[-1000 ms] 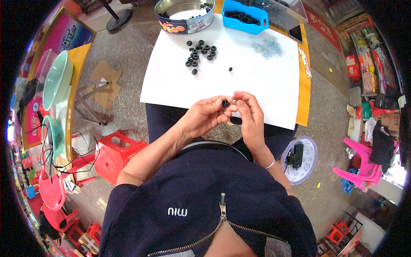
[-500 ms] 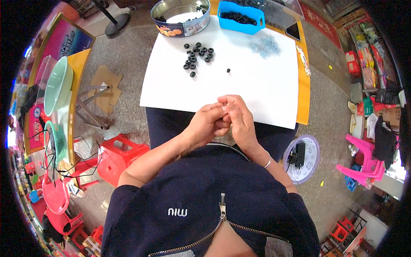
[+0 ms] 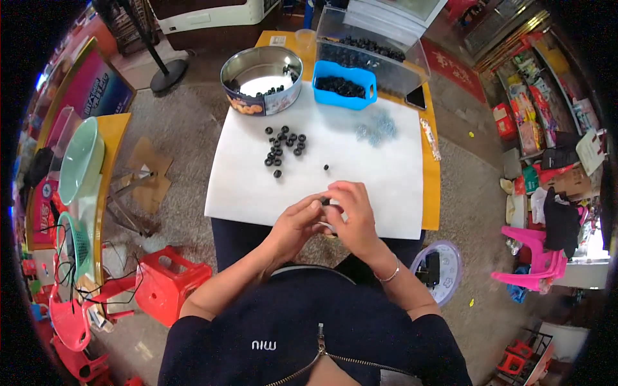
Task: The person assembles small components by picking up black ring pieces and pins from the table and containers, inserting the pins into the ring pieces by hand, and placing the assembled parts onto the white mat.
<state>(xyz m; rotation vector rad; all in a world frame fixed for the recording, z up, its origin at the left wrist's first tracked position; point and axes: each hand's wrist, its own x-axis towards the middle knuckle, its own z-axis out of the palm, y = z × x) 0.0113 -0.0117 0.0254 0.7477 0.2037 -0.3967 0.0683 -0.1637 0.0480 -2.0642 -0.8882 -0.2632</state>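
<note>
Over the near edge of a white sheet (image 3: 380, 193), my two hands meet at the fingertips. My left hand (image 3: 295, 226) pinches a small black part (image 3: 325, 201) between thumb and fingers. The curled fingers of my right hand (image 3: 355, 215) close on the same part from the other side; its exact shape is mostly covered. Just beyond them lies one tiny black piece (image 3: 326, 167). Farther left is a loose group of black ring-like pieces (image 3: 279, 152). A scatter of small clear pieces (image 3: 376, 130) lies at the far right of the sheet.
Along the back stand a round tin (image 3: 250, 106) with black pieces, a blue basket (image 3: 344, 101) full of black parts and a clear bin (image 3: 405, 74). A phone (image 3: 416, 98) lies at the yellow table's (image 3: 431, 193) right edge. Red stool (image 3: 168, 286) left, lilac basin (image 3: 450, 273) right.
The view has tilted up, so the table sits lower and more shows behind it. My fingers have parted slightly, and a black part now shows between them.
</note>
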